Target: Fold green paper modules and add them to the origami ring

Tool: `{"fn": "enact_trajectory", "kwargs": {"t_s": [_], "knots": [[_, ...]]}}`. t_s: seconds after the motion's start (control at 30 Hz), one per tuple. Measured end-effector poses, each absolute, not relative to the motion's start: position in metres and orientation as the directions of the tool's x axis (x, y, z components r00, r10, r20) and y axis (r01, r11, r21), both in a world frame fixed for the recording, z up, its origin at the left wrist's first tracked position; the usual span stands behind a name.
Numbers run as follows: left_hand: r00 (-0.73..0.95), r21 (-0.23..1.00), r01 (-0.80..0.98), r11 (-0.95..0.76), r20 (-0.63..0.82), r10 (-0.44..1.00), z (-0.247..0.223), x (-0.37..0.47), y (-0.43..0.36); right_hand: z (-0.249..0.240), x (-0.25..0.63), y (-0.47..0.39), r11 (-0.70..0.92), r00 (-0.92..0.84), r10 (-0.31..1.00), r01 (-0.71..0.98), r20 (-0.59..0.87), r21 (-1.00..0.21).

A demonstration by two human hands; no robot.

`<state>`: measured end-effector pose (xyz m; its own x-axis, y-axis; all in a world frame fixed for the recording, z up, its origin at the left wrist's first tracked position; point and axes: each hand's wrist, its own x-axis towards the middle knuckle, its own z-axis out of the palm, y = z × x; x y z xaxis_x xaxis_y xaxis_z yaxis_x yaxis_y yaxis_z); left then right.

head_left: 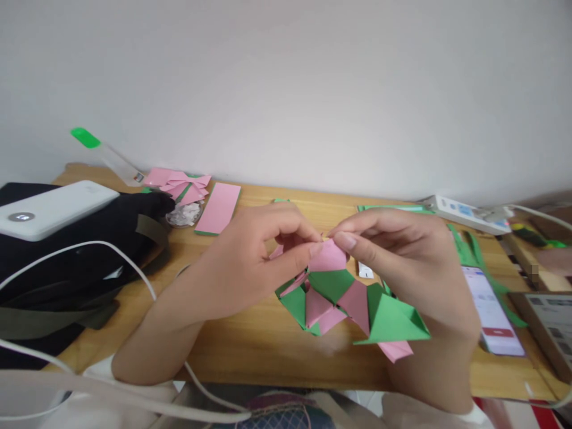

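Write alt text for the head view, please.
Left hand and right hand pinch a pink flap atop a pink-and-green folded paper model over a wooden table. A phone lies right, more pink paper pieces behind.

I see both forearms coming up from the lower edge and angling inward. My left hand (pixel 250 256) is curled, thumb and forefinger pinched together at the tips. My right hand (pixel 402 256) mirrors it, knuckles up, its thumb and forefinger pinched too. The two pinches meet fingertip to fingertip at centre.
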<state>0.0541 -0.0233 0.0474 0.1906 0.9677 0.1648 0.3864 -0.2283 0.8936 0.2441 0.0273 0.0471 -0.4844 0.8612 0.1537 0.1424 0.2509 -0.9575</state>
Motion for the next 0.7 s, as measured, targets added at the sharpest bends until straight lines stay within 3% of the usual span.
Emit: {"fn": "enact_trajectory", "kwargs": {"t_s": [0.53, 0.7], "knots": [[0.293, 0.809, 0.454, -0.373, 0.26, 0.92, 0.0449, 0.0495, -0.0255, 0.046, 0.2432, 0.0328, 0.221, -0.477, 0.866, 0.096, 0.15, -0.971], [0.281, 0.83, 0.465, -0.308, 0.192, 0.94, 0.0431, 0.0543, -0.0234, 0.0439, 0.2437, 0.0326, 0.209, -0.481, 0.866, 0.1, 0.136, -0.973]]}}
